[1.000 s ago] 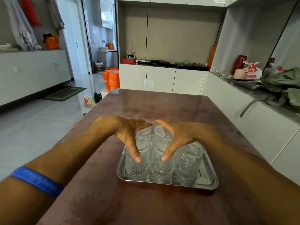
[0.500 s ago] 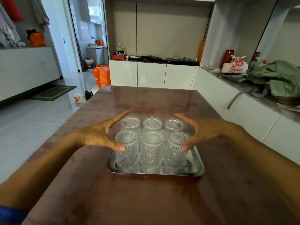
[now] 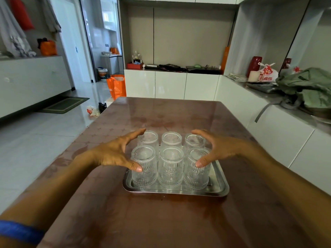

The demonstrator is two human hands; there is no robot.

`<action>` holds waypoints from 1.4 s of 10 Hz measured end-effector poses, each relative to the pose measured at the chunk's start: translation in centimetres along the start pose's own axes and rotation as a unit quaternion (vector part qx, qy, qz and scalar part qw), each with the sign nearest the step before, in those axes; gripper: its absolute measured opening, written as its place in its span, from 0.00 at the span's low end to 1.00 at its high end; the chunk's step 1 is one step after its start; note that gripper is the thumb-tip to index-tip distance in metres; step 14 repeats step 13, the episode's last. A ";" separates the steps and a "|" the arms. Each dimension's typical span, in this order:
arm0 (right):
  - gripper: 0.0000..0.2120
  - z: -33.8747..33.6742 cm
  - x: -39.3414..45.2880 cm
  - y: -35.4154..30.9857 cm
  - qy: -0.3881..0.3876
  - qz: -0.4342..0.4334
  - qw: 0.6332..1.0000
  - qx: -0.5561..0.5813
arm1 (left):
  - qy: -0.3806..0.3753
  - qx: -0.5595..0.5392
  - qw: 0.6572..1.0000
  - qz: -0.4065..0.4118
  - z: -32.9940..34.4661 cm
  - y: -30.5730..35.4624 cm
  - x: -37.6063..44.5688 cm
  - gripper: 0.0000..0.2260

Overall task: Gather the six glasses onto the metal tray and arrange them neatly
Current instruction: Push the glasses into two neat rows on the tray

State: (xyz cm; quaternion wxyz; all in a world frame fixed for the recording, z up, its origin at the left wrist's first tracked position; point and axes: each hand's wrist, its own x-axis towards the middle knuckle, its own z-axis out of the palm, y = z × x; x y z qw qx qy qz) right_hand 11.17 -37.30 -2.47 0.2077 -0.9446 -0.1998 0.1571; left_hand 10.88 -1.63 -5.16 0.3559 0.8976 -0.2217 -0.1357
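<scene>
Several ribbed clear glasses stand upside down on the metal tray (image 3: 217,191) in two rows of three, packed close together. The front middle glass (image 3: 171,167) and back middle glass (image 3: 171,139) show fully. My left hand (image 3: 114,154) is spread against the left side of the group, thumb on the front left glass (image 3: 144,176), fingers by the back left glass (image 3: 148,138). My right hand (image 3: 217,149) mirrors it, thumb on the front right glass (image 3: 195,176), fingers at the back right glass (image 3: 194,140). Neither hand grips a glass.
The tray sits mid-table on a glossy brown table (image 3: 161,221). A white counter (image 3: 279,126) with a green cloth bundle (image 3: 308,86) runs along the right. An orange bag (image 3: 116,85) stands on the floor beyond the table's far left corner.
My hands moved from over the middle glasses out to the left and right flanks of the group. The glasses now stand in an even two-by-three block.
</scene>
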 end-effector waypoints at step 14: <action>0.66 4.9 -0.5 5.0 -0.012 0.011 0.994 0.104 | -0.115 -0.008 0.987 -0.108 -0.6 2.7 -1.6 0.44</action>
